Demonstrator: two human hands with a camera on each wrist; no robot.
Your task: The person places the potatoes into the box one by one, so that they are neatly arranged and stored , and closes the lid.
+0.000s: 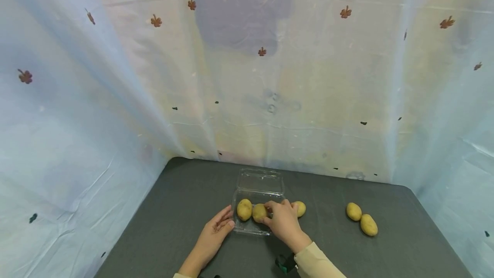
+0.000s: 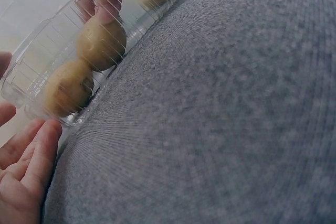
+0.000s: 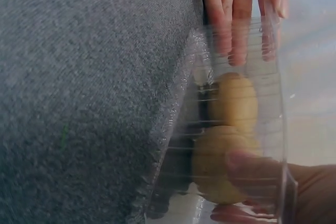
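Observation:
A clear plastic clamshell box (image 1: 251,228) lies on the dark table with its lid (image 1: 260,181) folded back. Two potatoes are inside: one at the left (image 1: 244,210), and a second potato (image 1: 259,213) touching or close beside it. My right hand (image 1: 284,222) reaches into the box and grips that second potato between thumb and fingers. At the box's left side, my left hand (image 1: 213,234) has its fingers extended, with fingertips against the wall in the left wrist view (image 2: 31,166). A third potato (image 1: 300,209) sits just right of the box, partly hidden by my right hand.
Farther right on the table (image 1: 324,243), two more potatoes (image 1: 353,211) (image 1: 368,225) lie touching each other. A dark strap-like item (image 1: 284,264) shows beside the right sleeve. A pale patterned curtain (image 1: 247,98) surrounds the table's back and sides.

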